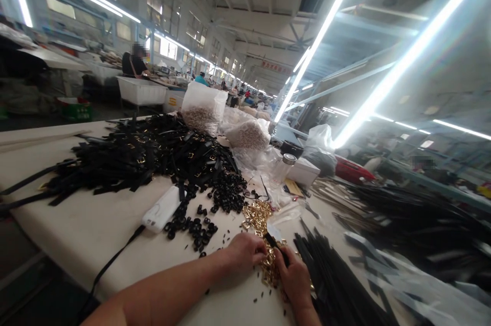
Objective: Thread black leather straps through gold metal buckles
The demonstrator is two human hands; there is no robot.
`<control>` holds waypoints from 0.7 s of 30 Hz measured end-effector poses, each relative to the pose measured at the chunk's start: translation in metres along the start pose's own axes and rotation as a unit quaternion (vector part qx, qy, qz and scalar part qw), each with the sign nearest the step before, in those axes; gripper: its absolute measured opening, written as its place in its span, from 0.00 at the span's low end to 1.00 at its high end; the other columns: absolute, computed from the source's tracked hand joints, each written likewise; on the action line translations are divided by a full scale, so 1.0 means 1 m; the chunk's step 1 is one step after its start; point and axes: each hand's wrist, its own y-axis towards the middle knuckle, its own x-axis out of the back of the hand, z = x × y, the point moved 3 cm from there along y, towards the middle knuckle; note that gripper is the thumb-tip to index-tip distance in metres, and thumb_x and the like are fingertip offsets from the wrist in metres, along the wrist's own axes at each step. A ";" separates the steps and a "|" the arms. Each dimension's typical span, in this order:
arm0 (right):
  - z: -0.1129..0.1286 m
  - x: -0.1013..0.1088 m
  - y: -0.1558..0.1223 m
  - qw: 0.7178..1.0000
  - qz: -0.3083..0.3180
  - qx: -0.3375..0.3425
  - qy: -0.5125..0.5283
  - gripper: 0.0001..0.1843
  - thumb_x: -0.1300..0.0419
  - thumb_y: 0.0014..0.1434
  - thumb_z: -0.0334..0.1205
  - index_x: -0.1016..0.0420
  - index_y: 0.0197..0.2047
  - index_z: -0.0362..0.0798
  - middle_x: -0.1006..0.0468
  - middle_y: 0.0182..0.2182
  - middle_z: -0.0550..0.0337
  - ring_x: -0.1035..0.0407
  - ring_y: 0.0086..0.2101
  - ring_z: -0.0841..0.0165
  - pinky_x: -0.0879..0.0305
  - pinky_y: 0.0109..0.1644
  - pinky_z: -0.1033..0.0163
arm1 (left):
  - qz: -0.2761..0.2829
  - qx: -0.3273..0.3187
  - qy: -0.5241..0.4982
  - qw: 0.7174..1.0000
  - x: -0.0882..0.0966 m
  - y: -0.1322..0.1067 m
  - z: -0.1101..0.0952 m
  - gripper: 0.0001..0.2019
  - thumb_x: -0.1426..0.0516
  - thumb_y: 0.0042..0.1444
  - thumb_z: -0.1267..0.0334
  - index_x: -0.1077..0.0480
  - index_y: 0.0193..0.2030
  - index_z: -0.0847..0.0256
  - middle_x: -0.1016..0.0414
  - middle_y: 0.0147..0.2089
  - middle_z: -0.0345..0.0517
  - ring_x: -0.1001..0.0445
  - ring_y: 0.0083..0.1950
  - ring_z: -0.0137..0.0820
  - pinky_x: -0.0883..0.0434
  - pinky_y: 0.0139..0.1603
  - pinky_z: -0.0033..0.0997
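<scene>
My right hand pinches a black strap, whose end sticks up over a heap of gold buckles. Just left of it, my left hand has its fingers curled together at the edge of the buckles; what they hold, if anything, is hidden. Beyond the left hand lie many small black loops. To the right of my right hand, a bundle of long black straps lies on the pale table.
A large pile of black straps with gold buckles covers the table's far left. A white power bank with a black cable sits before it. Filled plastic bags and a lidded jar stand behind. A person is at a far table.
</scene>
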 end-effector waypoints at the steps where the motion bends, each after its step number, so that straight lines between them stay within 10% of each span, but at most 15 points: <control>1: 0.000 -0.001 0.001 1.000 0.000 -0.002 -0.006 0.22 0.52 0.63 0.58 0.28 0.32 0.51 0.22 0.27 0.59 0.27 0.29 0.61 0.37 0.33 0.61 | -0.004 0.000 -0.003 1.000 0.000 0.000 0.000 0.07 0.42 0.53 0.65 0.22 0.37 0.58 0.21 0.34 0.41 0.28 0.34 0.30 0.37 0.33 0.24; 21: 0.001 0.000 0.003 0.997 -0.006 -0.033 -0.076 0.26 0.54 0.62 0.60 0.26 0.34 0.49 0.21 0.28 0.55 0.28 0.28 0.61 0.39 0.30 0.63 | 0.003 0.014 -0.022 1.000 -0.001 0.004 0.005 0.07 0.41 0.51 0.64 0.21 0.35 0.55 0.20 0.33 0.42 0.27 0.34 0.31 0.37 0.32 0.24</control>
